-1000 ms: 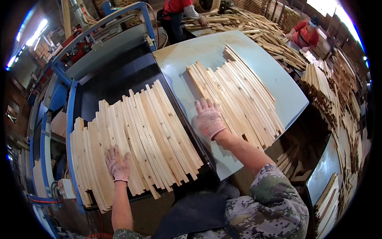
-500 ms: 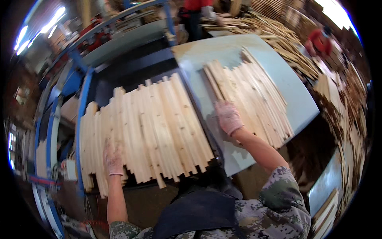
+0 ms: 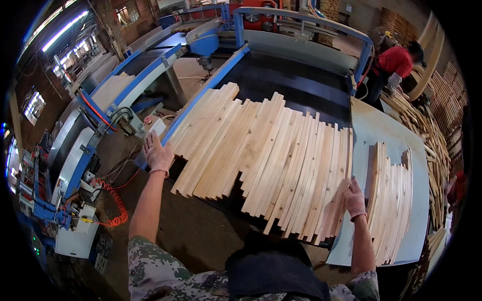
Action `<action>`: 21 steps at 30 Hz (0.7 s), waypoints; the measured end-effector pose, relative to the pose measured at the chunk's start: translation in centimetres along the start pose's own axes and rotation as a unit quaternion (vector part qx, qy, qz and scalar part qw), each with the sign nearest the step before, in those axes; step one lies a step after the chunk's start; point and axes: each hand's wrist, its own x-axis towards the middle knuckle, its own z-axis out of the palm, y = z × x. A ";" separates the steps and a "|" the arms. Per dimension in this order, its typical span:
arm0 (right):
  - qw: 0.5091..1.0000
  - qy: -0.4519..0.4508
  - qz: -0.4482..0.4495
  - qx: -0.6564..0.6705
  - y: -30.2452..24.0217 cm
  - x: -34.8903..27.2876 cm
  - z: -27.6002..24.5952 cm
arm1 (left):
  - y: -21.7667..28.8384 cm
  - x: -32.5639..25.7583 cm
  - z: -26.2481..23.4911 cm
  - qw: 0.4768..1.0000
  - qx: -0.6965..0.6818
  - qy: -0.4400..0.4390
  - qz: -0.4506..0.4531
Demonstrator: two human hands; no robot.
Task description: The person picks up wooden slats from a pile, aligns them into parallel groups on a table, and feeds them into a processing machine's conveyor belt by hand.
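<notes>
A broad layer of pale wooden strips (image 3: 261,155) lies side by side on a dark conveyor belt (image 3: 296,80), its near ends uneven. My left hand (image 3: 159,154), in a pinkish knit glove, is open with fingers spread at the layer's left edge, by the blue side rail (image 3: 203,85). At the opposite edge my right hand (image 3: 355,198), gloved alike, has its fingers closed against the outermost wooden strip (image 3: 349,150). Just right of that hand, a smaller batch of strips (image 3: 390,205) rests on a light-blue board (image 3: 414,135).
A blue frame (image 3: 301,16) spans the belt's far side. To the left stand a small control box with a red button (image 3: 148,120), a second conveyor (image 3: 118,88) and a coiled orange hose (image 3: 118,208). A co-worker in red (image 3: 394,62) bends over a wood pile (image 3: 424,130) at the far right.
My view has swung left. My right hand has gone from the batch on the board to the right edge of the belt layer. My left hand has moved off the strips' near ends to the rail side.
</notes>
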 end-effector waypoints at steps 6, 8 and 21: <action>0.988 0.070 0.095 0.103 0.2 -0.6 -0.7 | -2.4 7.7 -2.2 0.991 0.127 -0.018 -0.040; 0.979 0.058 0.098 0.170 -1.2 -1.5 -1.4 | -1.7 8.7 -3.3 0.984 0.173 -0.027 -0.020; 0.952 0.027 0.094 0.288 -2.6 1.6 0.8 | -1.1 5.0 -1.8 0.973 -0.222 -0.006 0.066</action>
